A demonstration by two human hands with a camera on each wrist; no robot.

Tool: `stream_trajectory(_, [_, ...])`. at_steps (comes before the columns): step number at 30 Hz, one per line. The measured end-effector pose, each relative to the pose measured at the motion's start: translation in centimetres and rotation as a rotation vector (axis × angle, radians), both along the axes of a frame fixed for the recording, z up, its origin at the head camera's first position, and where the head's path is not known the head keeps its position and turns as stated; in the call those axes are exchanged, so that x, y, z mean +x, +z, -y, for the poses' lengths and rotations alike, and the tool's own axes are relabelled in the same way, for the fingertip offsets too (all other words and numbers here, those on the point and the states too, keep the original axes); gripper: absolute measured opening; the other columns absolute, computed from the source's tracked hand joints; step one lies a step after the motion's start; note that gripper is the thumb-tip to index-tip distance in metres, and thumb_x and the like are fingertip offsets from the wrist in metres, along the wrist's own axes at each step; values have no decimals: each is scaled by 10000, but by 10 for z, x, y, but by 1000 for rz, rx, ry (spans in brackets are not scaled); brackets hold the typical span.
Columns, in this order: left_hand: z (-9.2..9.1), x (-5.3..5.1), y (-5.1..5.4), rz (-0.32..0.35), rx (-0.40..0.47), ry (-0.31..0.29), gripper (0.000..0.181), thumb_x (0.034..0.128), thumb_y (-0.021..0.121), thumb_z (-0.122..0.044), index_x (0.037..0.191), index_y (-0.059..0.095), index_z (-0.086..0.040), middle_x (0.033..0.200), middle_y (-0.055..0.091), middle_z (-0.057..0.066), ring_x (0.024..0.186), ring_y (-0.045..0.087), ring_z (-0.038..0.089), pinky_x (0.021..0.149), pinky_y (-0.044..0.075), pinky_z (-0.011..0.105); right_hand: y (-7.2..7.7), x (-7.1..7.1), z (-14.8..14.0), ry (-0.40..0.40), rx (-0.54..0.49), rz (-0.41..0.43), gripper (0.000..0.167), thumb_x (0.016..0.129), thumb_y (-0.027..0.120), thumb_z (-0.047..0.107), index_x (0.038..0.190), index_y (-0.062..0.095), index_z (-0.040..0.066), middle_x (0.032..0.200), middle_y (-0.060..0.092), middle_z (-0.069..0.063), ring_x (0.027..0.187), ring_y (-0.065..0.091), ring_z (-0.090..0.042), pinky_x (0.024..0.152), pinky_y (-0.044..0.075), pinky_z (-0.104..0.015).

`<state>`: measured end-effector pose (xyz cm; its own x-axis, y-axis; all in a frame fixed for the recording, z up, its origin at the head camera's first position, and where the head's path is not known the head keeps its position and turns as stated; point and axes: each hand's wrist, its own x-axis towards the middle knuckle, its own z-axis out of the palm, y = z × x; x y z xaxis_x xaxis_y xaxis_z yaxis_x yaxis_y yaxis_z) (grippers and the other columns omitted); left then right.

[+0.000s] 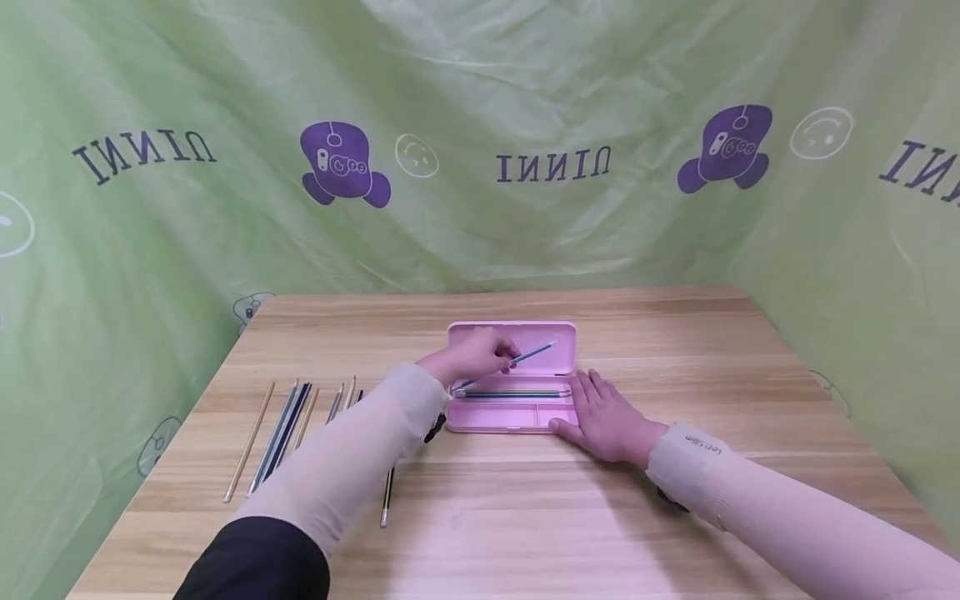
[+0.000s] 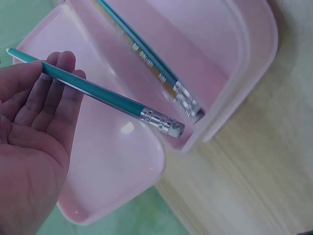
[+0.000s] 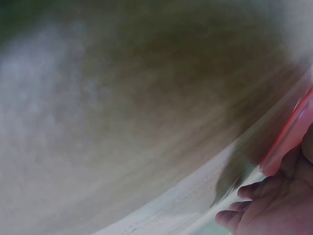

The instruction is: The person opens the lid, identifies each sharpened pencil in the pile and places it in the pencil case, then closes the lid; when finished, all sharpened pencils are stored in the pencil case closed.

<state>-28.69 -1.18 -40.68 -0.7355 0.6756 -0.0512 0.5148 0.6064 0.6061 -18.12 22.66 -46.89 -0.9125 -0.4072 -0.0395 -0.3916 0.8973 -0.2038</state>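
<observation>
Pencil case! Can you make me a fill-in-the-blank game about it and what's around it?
1. The pencil case is coloured ____.
2. Its lid is ____, not closed.
3. The pencil in the air is held by the person's ____ hand.
4. The curtain behind the table is mainly ____.

Missing words: pink; open; left; green.

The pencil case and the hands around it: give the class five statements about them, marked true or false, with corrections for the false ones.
1. Pencils lie inside the pink pencil case. True.
2. The right hand pinches a pencil. False: it rests at the case's right end.
3. The left hand holds a teal pencil. True.
4. The loose pencils lie right of the case. False: they lie to its left.
5. The lid is closed. False: it lies open on the far side.
</observation>
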Motion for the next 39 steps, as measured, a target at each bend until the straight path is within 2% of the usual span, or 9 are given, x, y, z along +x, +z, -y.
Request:
stream_trajectory(5, [-5, 1, -8, -43, -61, -8, 181, 939, 650, 47, 1070, 769, 8, 941, 739, 53, 816, 608, 131, 775, 517, 238, -10, -4, -4, 7, 12, -27, 934, 1059, 403, 600, 1547, 206, -171, 1587, 228, -402, 1479, 177, -565, 1198, 193, -652])
stream_trajectory(9, [-8, 2, -11, -77, -95, -40, 188, 927, 649, 49, 1063, 773, 9, 940, 729, 57, 826, 595, 126, 797, 528, 245, -14, -7, -6, 1, 9, -38, 925, 1057, 433, 578, 1545, 208, -176, 1594, 225, -392, 1482, 178, -559, 1195, 193, -660])
stream_trajectory(17, [-9, 2, -17, -133, -148, -77, 186, 937, 663, 24, 1091, 765, 6, 993, 742, 71, 919, 645, 161, 889, 534, 260, -5, -5, -3, -3, 20, -4, 927, 1060, 422, 578, 1543, 200, -182, 1594, 212, -400, 1485, 162, -562, 1194, 184, -667])
stream_trajectory(23, [-5, 3, -22, -130, -118, -45, 196, 946, 661, 2, 1117, 756, 13, 1058, 752, 103, 1005, 676, 215, 955, 535, 310, -1, -2, -1, -3, 0, 2, 909, 1063, 439, 553, 1533, 214, -191, 1583, 221, -412, 1478, 172, -571, 1195, 184, -666])
stream_trajectory(29, [13, 3, -22, -66, -3, 38, 224, 955, 631, -7, 1150, 727, 47, 1083, 743, 133, 1033, 684, 244, 972, 542, 334, -1, -1, -1, -7, -4, 8, 905, 1061, 453, 544, 1537, 206, -185, 1586, 217, -410, 1479, 166, -570, 1194, 180, -669])
stream_trajectory(34, [45, 4, -22, 82, 160, 156, 236, 976, 644, -27, 1175, 691, 92, 1079, 731, 171, 968, 709, 259, 895, 584, 328, 1, -1, 1, -8, -1, 19, 896, 1066, 462, 532, 1543, 201, -179, 1592, 217, -400, 1481, 169, -565, 1196, 178, -665])
stream_trajectory(37, [68, 5, -18, 177, 278, 228, 283, 991, 635, -30, 1217, 647, 141, 1112, 709, 238, 977, 713, 335, 878, 599, 353, 1, -2, 0, -5, -7, 18, 891, 1066, 461, 531, 1542, 205, -177, 1591, 221, -399, 1479, 174, -567, 1194, 183, -667])
stream_trajectory(39, [85, 5, -16, 211, 339, 267, 321, 1002, 620, -40, 1251, 615, 162, 1149, 691, 272, 1020, 699, 372, 903, 592, 372, -1, -3, -1, -3, -16, 13, 888, 1064, 470, 524, 1539, 208, -179, 1590, 222, -400, 1476, 176, -571, 1189, 186, -674])
